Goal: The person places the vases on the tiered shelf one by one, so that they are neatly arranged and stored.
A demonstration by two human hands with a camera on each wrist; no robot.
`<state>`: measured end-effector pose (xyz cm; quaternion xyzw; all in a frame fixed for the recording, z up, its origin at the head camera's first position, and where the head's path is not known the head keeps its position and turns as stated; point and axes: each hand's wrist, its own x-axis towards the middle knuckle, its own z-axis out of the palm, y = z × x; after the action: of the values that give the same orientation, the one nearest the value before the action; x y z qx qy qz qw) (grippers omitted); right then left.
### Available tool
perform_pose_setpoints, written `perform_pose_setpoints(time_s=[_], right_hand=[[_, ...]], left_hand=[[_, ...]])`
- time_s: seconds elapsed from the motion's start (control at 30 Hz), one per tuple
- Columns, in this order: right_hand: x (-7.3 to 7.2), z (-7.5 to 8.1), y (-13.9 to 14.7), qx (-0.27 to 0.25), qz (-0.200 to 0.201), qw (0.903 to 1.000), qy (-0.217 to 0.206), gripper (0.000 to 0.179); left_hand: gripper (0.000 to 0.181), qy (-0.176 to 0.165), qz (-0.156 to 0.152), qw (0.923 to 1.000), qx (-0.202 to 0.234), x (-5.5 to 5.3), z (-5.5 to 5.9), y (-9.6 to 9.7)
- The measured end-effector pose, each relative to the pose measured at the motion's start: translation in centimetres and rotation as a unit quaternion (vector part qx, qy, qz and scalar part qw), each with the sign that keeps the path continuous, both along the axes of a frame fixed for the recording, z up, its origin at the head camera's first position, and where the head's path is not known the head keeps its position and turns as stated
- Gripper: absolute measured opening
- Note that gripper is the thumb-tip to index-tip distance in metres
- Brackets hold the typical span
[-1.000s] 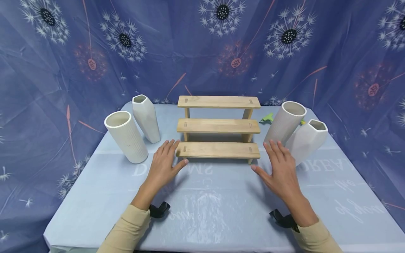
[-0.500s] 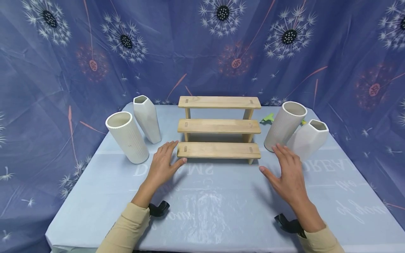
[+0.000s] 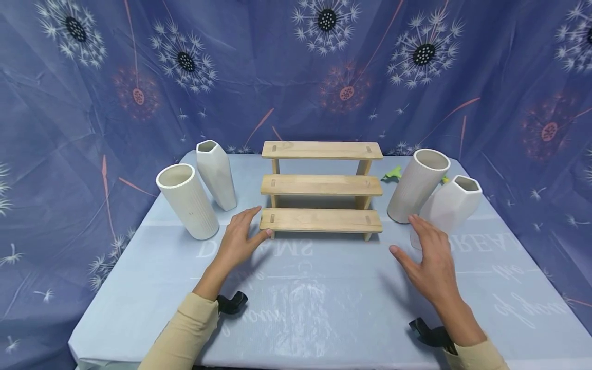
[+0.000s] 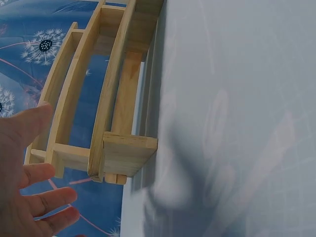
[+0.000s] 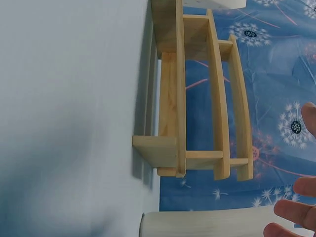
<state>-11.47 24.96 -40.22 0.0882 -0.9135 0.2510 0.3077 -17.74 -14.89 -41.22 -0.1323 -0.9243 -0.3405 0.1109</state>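
Observation:
A three-tier wooden step stand (image 3: pixel 321 220) stands at the middle of the table. Just off its left end is my left hand (image 3: pixel 235 241), fingers extended and thumb spread, holding nothing; whether it touches the wood I cannot tell. In the left wrist view, the thumb (image 4: pixel 30 123) overlaps the tiers. My right hand (image 3: pixel 432 262) hovers to the right of the stand with loosely bent fingers, also holding nothing. Nearest to it are a ribbed white vase (image 3: pixel 416 187) and a faceted white vase (image 3: pixel 450 203), whose base the hand partly covers.
Another ribbed vase (image 3: pixel 189 205) and a slim faceted vase (image 3: pixel 217 177) stand at the left. Behind the right vases lie a green piece (image 3: pixel 393 173) and a partly hidden yellow bit (image 3: pixel 445 180). A pale blue cloth (image 3: pixel 296 308) covers the table; a dandelion-print curtain (image 3: pixel 287 72) hangs behind.
My right hand has drawn away from the stand, rightward and slightly toward me, uncovering the base of the right ribbed vase. My left hand has barely moved.

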Motion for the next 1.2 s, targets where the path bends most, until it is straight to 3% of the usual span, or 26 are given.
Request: perform_pose_setpoints(time_s=[0.5, 1.2], right_hand=[[0.9, -0.6, 1.7, -0.028, -0.021, 0.9994, 0.003, 0.074], [1.4, -1.5, 4.5, -0.045, -0.072, 0.9961, -0.023, 0.071]], left_hand=[[0.066, -0.064, -0.019, 0.9970, 0.038, -0.6, -0.3, -0.6], [0.066, -0.093, -0.029, 0.9922, 0.078, -1.8, -1.3, -1.1]])
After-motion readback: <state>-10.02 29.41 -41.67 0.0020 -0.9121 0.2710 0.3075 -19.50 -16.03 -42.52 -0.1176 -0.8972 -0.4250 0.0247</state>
